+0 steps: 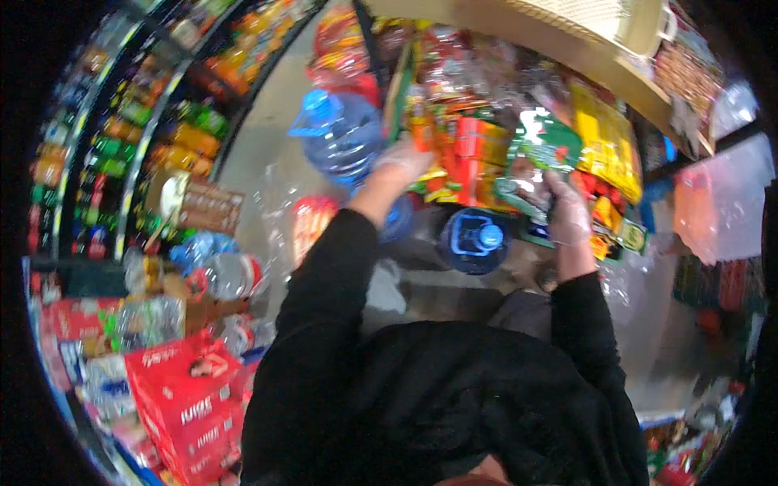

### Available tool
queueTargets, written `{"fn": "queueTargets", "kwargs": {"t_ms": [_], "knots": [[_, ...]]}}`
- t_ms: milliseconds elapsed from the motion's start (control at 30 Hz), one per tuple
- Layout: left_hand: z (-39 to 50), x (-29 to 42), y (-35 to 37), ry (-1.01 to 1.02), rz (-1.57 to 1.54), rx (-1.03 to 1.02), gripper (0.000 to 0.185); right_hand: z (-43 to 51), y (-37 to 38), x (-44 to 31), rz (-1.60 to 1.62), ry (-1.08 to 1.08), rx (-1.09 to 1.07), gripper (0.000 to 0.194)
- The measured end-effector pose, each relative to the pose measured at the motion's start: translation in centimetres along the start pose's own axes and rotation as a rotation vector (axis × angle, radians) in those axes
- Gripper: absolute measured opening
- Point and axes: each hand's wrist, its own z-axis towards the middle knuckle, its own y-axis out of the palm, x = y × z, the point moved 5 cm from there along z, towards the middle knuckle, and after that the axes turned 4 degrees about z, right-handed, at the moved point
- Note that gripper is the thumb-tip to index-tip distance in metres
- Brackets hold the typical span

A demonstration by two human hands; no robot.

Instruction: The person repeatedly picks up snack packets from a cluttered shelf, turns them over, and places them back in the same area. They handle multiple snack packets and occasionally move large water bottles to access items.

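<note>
My right hand (569,212), in a thin clear glove, grips the lower right part of a shiny green snack packet (545,146). My left hand (406,159), also gloved, reaches in at the left end of the snack display. Its fingers are near an orange packet (420,124); blur hides whether they hold it. Red and yellow packets (471,158) stand between my hands, and a row of yellow packets (598,136) lies right of the green one. A large clear water bottle with a blue cap (343,136) stands just left of my left hand.
Another large water bottle (476,240) stands on the floor before me. Drink shelves (140,127) line the left. A red carton (185,401) and several plastic bottles sit at lower left. A wooden ledge (583,42) runs above the snacks; translucent plastic bags (723,197) hang at right.
</note>
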Motion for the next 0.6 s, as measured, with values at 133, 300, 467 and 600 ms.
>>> {"fn": "queueTargets", "kwargs": {"t_ms": [133, 300, 467, 600], "knots": [[-10.8, -5.5, -8.0, -0.015, -0.173, 0.068, 0.055, 0.7, 5.5, 6.0, -0.255, 0.112, -0.101, 0.036], [-4.2, -11.4, -4.8, 0.010, -0.573, -0.009, 0.043, 2.7, 4.5, 2.5, -0.002, -0.141, -0.032, 0.050], [-6.1, -6.5, -4.6, -0.022, -0.548, -0.066, 0.045, 3.3, 2.1, 3.4, -0.061, -0.156, 0.090, 0.035], [-9.1, -7.3, -5.3, 0.008, -0.700, -0.005, 0.042, 1.8, 4.3, 2.9, -0.043, -0.120, 0.055, 0.034]]}}
